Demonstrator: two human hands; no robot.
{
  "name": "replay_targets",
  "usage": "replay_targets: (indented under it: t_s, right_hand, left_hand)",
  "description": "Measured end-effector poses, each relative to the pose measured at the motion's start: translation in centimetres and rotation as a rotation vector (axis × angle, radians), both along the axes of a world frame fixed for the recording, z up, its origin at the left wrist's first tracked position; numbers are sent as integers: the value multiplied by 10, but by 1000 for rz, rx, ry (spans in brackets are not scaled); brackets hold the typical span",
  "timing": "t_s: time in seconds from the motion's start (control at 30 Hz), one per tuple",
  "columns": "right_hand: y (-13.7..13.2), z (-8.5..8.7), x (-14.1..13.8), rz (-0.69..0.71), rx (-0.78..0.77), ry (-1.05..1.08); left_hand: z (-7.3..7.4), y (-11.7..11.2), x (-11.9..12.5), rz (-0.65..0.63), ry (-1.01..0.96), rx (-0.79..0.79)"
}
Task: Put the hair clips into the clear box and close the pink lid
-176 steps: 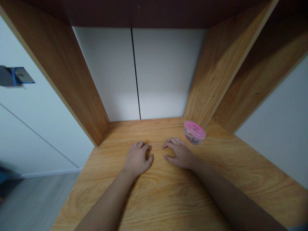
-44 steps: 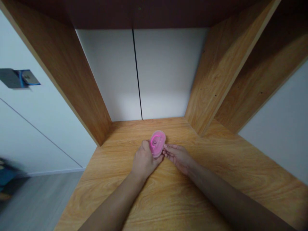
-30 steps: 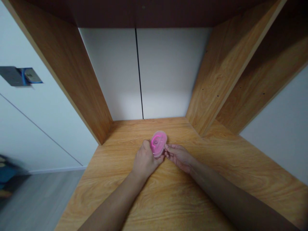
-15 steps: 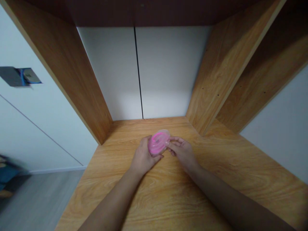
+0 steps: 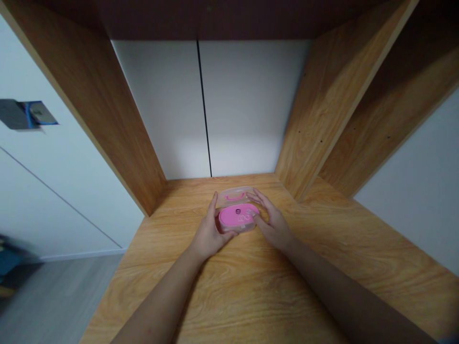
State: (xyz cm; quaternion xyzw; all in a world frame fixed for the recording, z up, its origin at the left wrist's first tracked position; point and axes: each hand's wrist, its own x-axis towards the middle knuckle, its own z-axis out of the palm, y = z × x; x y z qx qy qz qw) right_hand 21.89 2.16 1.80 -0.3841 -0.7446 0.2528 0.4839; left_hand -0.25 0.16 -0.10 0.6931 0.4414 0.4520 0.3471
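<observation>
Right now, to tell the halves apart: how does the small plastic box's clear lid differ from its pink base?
The clear lid stands tilted up behind; the pink base lies level. The lid is see-through with a pink handle; the base is opaque pink. Both are rounded.

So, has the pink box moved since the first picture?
Yes. The pink box stood at the foot of the right wooden panel; now it lies left of that, lid open, between the left hand and right hand.

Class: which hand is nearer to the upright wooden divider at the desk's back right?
Right. The right hand touches the right side of the open pink box, closer to the divider; the left hand grips the box's left side, farther away.
</observation>
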Motion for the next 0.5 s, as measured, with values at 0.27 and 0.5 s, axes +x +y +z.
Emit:
replay_targets:
  t_s: [0.27, 0.5]
  right_hand:
    - [4, -6, 2, 45, -16, -137]
    - [3, -5, 4, 52, -20, -222]
  left_hand:
    - [-1, 1, -2, -20, 3, 3]
    - [-5, 5, -8, 56, 163, 92]
